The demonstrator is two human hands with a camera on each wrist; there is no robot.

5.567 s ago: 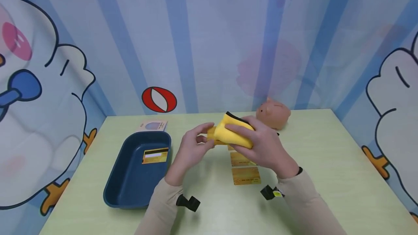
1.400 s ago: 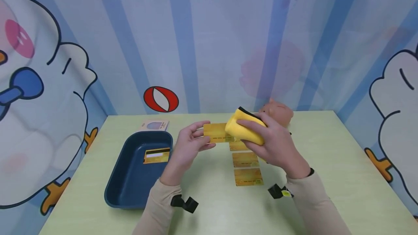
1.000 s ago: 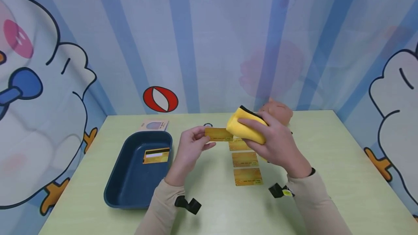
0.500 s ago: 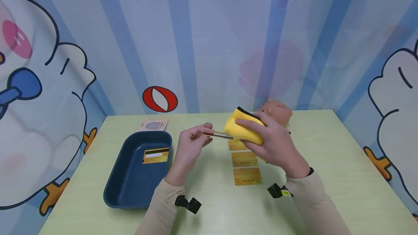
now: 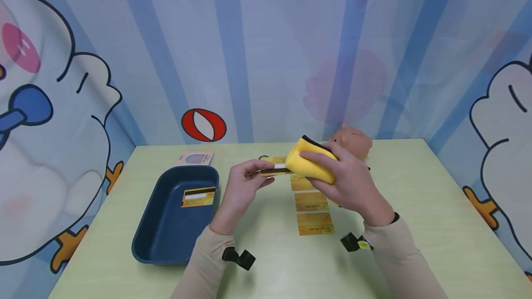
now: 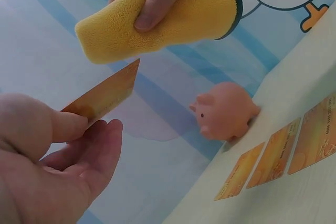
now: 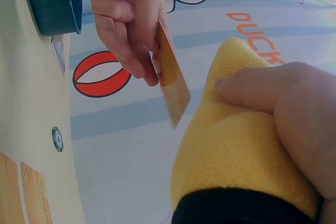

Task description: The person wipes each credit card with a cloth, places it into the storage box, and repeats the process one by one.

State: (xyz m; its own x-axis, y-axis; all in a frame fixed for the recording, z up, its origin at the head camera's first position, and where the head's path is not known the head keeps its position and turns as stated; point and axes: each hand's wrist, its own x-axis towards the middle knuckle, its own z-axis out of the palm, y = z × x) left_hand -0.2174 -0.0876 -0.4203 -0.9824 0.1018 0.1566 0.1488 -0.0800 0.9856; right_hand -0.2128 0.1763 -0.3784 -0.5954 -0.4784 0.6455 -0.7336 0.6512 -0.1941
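Toward the pale-green table's (image 5: 282, 271) far edge, a rectangular golden card (image 6: 110, 92) is pinched by the left hand (image 5: 241, 187), a yellow plush cloth (image 5: 306, 164) gripped by the right hand (image 5: 350, 181); wiping seems underway, contact needed next.

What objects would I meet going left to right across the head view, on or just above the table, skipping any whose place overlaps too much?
Dark blue rectangular tray → held gold rectangular card with a dark stripe → fluffy yellow cloth with a dark edge → pink pig figurine.
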